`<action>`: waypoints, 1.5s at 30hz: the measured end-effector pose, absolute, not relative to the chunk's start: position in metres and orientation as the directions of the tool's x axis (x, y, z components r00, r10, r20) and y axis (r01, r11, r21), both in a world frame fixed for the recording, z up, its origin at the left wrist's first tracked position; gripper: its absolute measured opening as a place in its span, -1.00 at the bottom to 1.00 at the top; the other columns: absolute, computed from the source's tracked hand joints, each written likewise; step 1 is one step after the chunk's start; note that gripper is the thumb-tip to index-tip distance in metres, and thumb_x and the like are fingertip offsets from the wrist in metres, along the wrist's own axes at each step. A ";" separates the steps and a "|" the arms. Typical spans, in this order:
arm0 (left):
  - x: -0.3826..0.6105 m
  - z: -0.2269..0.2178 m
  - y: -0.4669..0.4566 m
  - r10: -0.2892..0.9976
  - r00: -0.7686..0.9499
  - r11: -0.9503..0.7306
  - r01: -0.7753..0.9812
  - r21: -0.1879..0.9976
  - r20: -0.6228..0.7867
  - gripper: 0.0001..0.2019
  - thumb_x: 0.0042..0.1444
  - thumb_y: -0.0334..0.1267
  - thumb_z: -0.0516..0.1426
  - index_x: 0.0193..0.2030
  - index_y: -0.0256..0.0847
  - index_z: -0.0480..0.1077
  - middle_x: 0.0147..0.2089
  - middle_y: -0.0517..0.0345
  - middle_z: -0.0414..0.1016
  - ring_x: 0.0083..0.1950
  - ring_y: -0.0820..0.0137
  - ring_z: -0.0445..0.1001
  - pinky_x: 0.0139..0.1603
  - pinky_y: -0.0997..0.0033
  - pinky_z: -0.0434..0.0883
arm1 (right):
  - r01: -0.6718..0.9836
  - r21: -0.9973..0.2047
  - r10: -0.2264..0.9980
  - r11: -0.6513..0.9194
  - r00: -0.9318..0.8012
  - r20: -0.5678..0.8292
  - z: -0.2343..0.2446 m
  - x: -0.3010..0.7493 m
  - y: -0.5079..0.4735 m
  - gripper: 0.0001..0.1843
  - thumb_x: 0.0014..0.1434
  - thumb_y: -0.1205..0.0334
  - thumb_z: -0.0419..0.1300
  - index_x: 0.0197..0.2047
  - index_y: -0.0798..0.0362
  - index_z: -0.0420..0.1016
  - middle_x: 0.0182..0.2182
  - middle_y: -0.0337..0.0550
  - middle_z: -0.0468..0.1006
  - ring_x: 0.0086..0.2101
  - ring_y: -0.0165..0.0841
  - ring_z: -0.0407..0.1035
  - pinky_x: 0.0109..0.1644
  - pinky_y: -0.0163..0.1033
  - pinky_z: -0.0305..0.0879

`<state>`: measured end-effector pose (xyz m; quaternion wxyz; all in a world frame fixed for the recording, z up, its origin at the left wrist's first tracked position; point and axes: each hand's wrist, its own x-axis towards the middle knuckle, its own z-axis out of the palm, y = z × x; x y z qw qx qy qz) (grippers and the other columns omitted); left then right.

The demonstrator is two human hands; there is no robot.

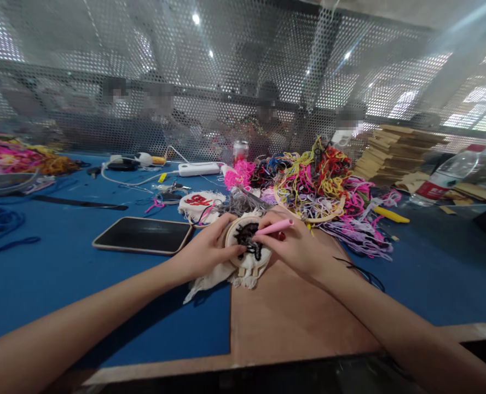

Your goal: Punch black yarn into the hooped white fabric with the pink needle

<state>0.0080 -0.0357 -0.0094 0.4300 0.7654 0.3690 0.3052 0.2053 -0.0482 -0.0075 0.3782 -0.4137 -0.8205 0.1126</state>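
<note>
My left hand (216,243) grips the left rim of a small round embroidery hoop (230,232), its thumb lying over the cloth. White fabric with frayed edges (249,276) is stretched in the hoop and hangs out below it. A black yarn design (256,250) covers the middle of the cloth. My right hand (292,243) is closed around a pink punch needle (278,226), whose lower end points down at the black stitches. The needle's tip is hidden by my fingers. Black yarn (366,273) lies beside my right wrist.
A phone (142,235) lies left of the hoop. Behind are a white cloth with red stitching (200,202), a power strip (200,168), a can (240,151) and a heap of coloured yarn (304,180). A plastic bottle (450,172) and stacked brown paper (391,153) are at right.
</note>
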 end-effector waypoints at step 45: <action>0.008 -0.012 -0.033 0.837 0.522 -0.354 0.291 0.889 0.163 -0.67 -0.08 -0.31 0.13 -0.12 -0.18 0.21 -0.16 0.15 0.38 -0.07 0.31 0.34 -0.01 0.27 0.27 | 0.357 -0.714 0.797 0.602 -0.223 0.561 -0.013 0.210 -0.046 -0.77 0.20 0.10 -0.02 -0.38 0.05 0.28 -0.41 -0.19 0.36 -0.41 -0.44 0.33 -0.35 -0.31 0.29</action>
